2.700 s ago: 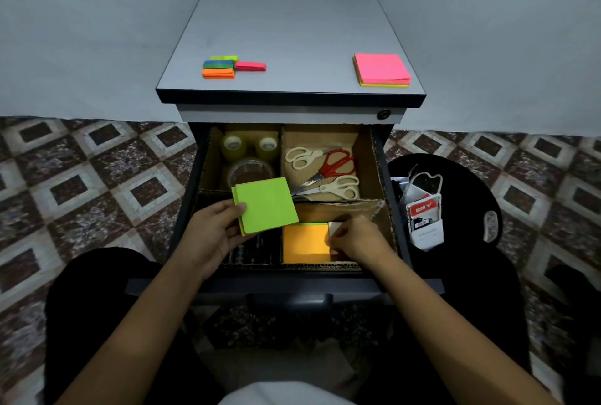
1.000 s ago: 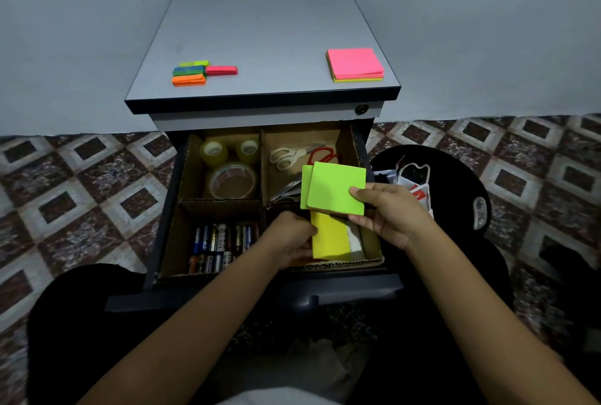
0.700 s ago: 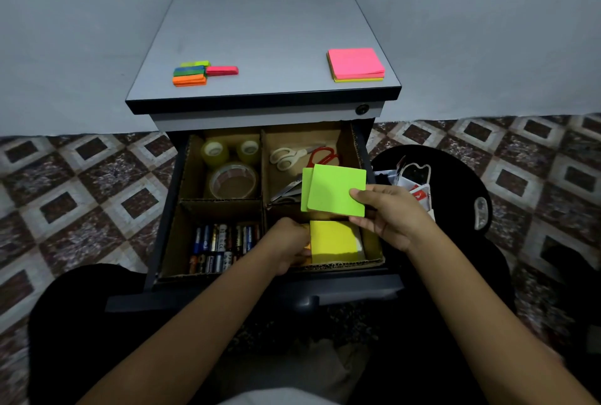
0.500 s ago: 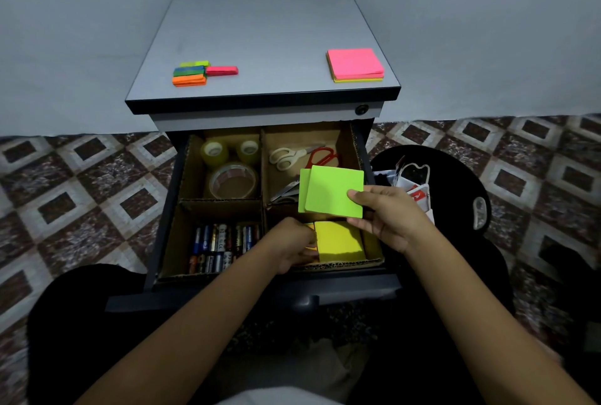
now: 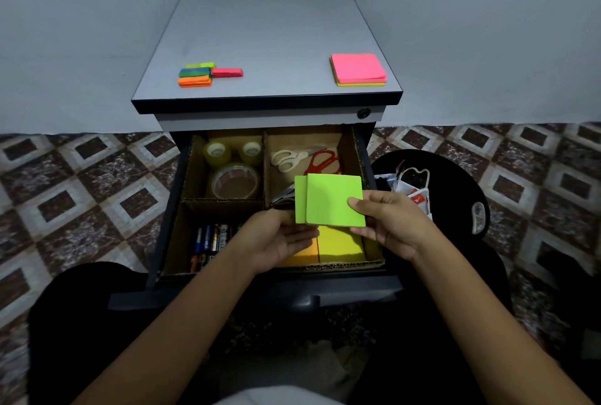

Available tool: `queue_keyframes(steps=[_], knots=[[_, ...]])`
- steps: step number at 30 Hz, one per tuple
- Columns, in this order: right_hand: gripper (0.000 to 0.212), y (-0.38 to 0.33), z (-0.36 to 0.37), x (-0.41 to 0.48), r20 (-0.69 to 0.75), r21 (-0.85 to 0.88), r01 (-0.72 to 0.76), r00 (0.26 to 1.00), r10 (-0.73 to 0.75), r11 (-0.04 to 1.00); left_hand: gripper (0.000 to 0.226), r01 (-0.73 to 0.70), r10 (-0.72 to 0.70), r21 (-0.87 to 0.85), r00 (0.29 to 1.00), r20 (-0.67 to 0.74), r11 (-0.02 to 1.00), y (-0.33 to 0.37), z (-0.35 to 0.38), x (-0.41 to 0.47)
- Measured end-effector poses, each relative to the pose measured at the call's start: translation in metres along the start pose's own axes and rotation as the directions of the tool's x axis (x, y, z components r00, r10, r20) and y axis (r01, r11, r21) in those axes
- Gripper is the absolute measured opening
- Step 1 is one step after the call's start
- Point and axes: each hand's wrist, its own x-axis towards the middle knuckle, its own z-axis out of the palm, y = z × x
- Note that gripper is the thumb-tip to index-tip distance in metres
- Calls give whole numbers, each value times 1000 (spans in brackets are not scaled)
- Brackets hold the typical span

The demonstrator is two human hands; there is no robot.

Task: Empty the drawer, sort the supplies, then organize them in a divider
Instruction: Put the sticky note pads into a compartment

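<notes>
A floor of brown and white diamond tiles [image 5: 81,177] lies under a grey cabinet [image 5: 266,30] standing against a pale wall. A round black stool [image 5: 455,170] just beside it on the right carries white packaging [image 5: 413,190]. The cabinet's top drawer [image 5: 253,295] is pulled out toward the person, and a brown cardboard divider [image 5: 224,204] fills it, split into 4 compartments. The right hand [image 5: 390,225] is raised over the near-right compartment, its grip pinching 2 square lime-green sticky note pads [image 5: 331,199], slightly fanned, with the thumb on the top face. The left hand [image 5: 276,238] lies palm up beside it with a loose, wide grip, holding nothing; its fingertips reach the green pads' lower left corner, and I cannot tell whether they touch. Below the hands, in the near-right compartment, a yellow sticky note pad [image 5: 341,245] lies flat with an orange sticky note pad [image 5: 305,253] against its left edge. Near the surface's front right corner sits a pink sticky note pad [image 5: 357,67] stacked on a yellow one. The far-left compartment holds 1 large clear tape roll [image 5: 234,181] with 2 smaller yellowish tape rolls [image 5: 217,153] behind it. The far-right compartment holds white-handled scissors [image 5: 287,159] and red-handled scissors [image 5: 323,160]. Batteries [image 5: 209,242] lie in the near-left compartment. Thin coloured page-flag strips [image 5: 195,74] in green, blue, orange and pink cluster at the surface's front left.
</notes>
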Motion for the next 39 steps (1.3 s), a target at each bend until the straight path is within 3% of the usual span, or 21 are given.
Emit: queue_keyframes(steps=[2, 5, 12, 21, 26, 34, 39], knots=[[10, 0, 3, -1, 19, -9, 8, 1000, -8, 1000, 25, -53, 56, -84, 998, 37, 995, 3, -5, -8], [17, 5, 12, -1, -15, 8, 24, 1000, -24, 1000, 22, -133, 136, -56, 989, 58, 990, 3, -10, -16], [10, 25, 32, 6, -141, -206, 81, 984, -111, 975, 16, -230, 231, -26, 973, 17, 973, -3, -22, -26], [4, 30, 38, 5, -79, -48, -3, 997, -1, 999, 18, -221, 230, -148, 972, 51, 964, -7, -34, -28], [6, 27, 39, 2, -71, -61, 4, 997, -8, 998, 22, -203, 217, -193, 974, 58, 960, -7, -38, -26], [15, 19, 32, 1, -70, -118, 15, 997, -23, 993, 18, -263, 264, -107, 964, -6, 959, -8, -43, -23], [13, 16, 22, 4, -91, -141, -32, 996, 20, 989, 14, -356, 357, 35, 921, -157, 934, 0, -53, -22]])
